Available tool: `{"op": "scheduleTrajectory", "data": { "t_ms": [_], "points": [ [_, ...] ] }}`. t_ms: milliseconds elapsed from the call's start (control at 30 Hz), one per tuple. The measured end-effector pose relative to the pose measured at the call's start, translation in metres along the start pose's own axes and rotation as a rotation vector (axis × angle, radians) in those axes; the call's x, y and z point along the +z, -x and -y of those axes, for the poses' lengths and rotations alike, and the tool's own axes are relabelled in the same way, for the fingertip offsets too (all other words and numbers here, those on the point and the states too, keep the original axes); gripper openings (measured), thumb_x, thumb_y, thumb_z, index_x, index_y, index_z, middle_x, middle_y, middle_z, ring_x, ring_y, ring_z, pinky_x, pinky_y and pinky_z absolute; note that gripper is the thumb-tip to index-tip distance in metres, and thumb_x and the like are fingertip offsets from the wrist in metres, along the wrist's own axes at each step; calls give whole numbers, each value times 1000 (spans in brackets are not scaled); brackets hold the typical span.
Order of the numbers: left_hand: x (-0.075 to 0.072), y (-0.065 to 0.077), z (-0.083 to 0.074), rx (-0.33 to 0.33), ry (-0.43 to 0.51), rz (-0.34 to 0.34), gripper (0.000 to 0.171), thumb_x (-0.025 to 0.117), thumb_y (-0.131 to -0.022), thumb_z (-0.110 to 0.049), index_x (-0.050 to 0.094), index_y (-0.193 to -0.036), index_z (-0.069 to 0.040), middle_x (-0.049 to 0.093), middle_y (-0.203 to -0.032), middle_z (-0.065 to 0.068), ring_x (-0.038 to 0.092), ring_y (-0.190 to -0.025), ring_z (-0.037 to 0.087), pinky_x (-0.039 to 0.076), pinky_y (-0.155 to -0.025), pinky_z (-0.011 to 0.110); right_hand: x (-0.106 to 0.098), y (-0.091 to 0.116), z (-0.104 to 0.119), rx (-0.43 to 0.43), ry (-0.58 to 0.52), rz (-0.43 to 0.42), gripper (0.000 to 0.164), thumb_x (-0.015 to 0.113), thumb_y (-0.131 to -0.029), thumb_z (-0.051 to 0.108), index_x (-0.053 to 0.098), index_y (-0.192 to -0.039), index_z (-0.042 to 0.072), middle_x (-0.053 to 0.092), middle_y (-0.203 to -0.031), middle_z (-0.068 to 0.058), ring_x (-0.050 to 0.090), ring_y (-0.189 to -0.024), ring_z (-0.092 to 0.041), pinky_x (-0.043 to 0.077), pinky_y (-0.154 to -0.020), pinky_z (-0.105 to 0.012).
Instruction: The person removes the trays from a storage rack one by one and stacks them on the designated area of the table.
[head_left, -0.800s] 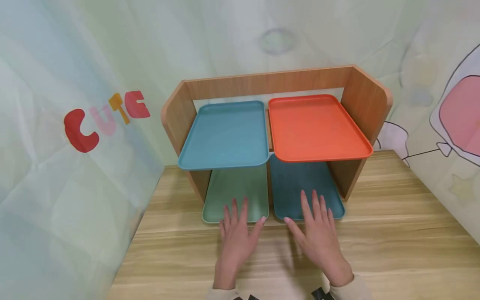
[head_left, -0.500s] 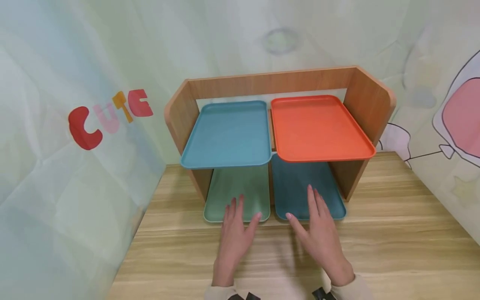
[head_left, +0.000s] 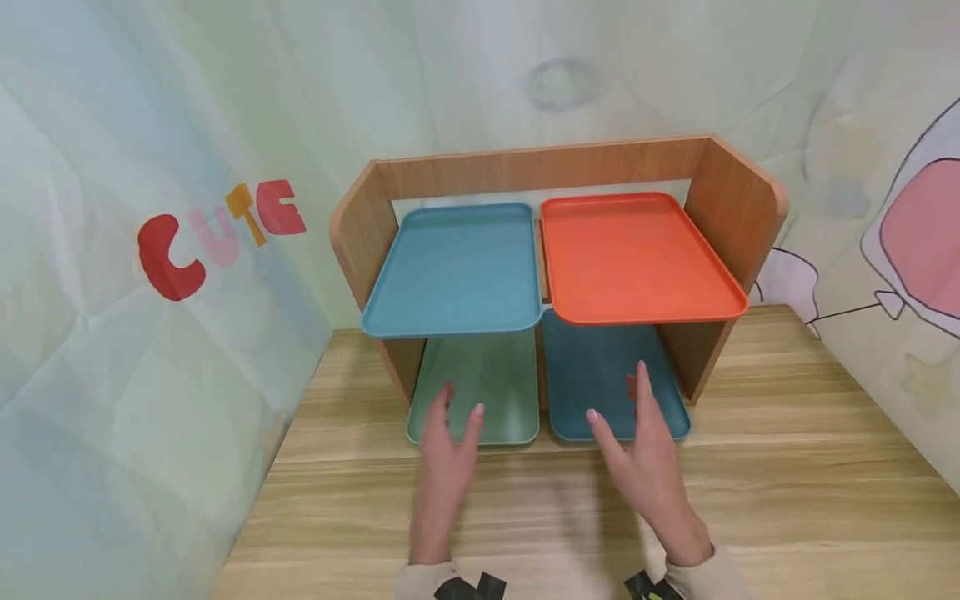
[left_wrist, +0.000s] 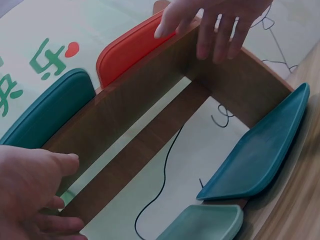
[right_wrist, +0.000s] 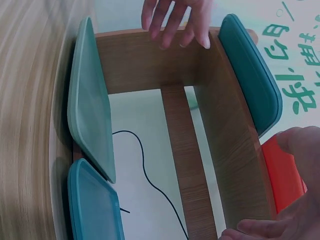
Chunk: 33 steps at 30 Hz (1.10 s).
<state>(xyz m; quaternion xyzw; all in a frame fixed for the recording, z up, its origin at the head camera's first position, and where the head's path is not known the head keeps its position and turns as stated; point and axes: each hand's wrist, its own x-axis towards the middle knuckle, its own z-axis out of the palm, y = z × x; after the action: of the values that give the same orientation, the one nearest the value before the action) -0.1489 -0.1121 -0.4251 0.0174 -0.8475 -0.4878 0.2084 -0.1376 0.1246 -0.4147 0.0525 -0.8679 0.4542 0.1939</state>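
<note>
My left hand (head_left: 444,454) is held in the air in front of the pale green tray (head_left: 487,387) on the lower left of a wooden shelf (head_left: 540,158). Its thumb stands apart from the fingers, and it grips nothing. My right hand (head_left: 648,458) hovers likewise before the dark blue tray (head_left: 592,375) at the lower right, palm turned inward. On the upper level lie a blue tray (head_left: 457,267) to the left and an orange-red tray (head_left: 641,258) to the right. Both wrist views show the hands apart from the shelf's trays, with loosely spread fingers.
The shelf stands on a wood-grain table (head_left: 360,517) against a printed cloth backdrop (head_left: 450,75). Coloured letters (head_left: 171,257) mark the cloth at the left; a pink balloon drawing (head_left: 926,233) is at the right. Black straps sit at both wrists.
Both hands have turned from palm-down to palms facing each other. The left has shifted slightly left and the gap between them has widened. The trays and shelf stay in place.
</note>
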Motion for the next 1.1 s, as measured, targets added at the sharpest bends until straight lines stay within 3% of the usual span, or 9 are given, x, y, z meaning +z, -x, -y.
{"op": "scheduleTrajectory", "data": {
  "t_ms": [233, 567, 800, 867, 1000, 1100],
  "points": [
    [-14, -11, 11, -37, 80, -82, 54, 61, -94, -23, 41, -138, 1, 52, -132, 19, 48, -124, 34, 43, -101, 48, -5, 0, 2, 40, -119, -40, 86, 61, -94, 29, 0, -154, 21, 37, -149, -18, 44, -129, -34, 40, -101, -53],
    [-33, -28, 28, -113, 149, -169, 54, 57, -96, -24, 38, -140, 2, 48, -134, 22, 46, -126, 35, 42, -103, 48, -17, -4, 7, 44, -196, -112, 85, 59, -94, 22, -2, -153, 25, 41, -147, -11, 45, -129, -27, 41, -100, -44],
    [-40, -41, 34, -120, 126, -232, 56, 59, -95, -22, 37, -142, 0, 49, -134, 22, 49, -124, 36, 44, -101, 48, -33, -11, 8, 68, -186, -181, 86, 60, -94, 23, -2, -152, 29, 43, -146, -4, 48, -128, -21, 39, -95, -13],
    [-40, -45, 37, -127, 117, -241, 57, 59, -95, -22, 37, -142, 0, 49, -135, 23, 50, -124, 37, 44, -101, 48, -38, -13, 9, 68, -189, -200, 87, 61, -93, 23, -2, -152, 29, 43, -146, -4, 48, -127, -21, 37, -93, -8],
    [-41, -51, 41, -149, 113, -245, 58, 58, -95, -23, 35, -143, -1, 46, -138, 23, 48, -126, 38, 43, -103, 48, -47, -19, 9, 70, -183, -238, 87, 62, -93, 22, -2, -153, 28, 45, -145, -4, 50, -124, -22, 40, -93, -12],
    [-41, -56, 43, -148, 121, -243, 58, 57, -95, -23, 35, -144, -1, 44, -140, 24, 46, -127, 40, 41, -104, 49, -53, -24, 9, 96, -169, -258, 85, 60, -94, 26, -1, -153, 28, 46, -144, -4, 52, -122, -22, 44, -97, -25]
  ]
}}
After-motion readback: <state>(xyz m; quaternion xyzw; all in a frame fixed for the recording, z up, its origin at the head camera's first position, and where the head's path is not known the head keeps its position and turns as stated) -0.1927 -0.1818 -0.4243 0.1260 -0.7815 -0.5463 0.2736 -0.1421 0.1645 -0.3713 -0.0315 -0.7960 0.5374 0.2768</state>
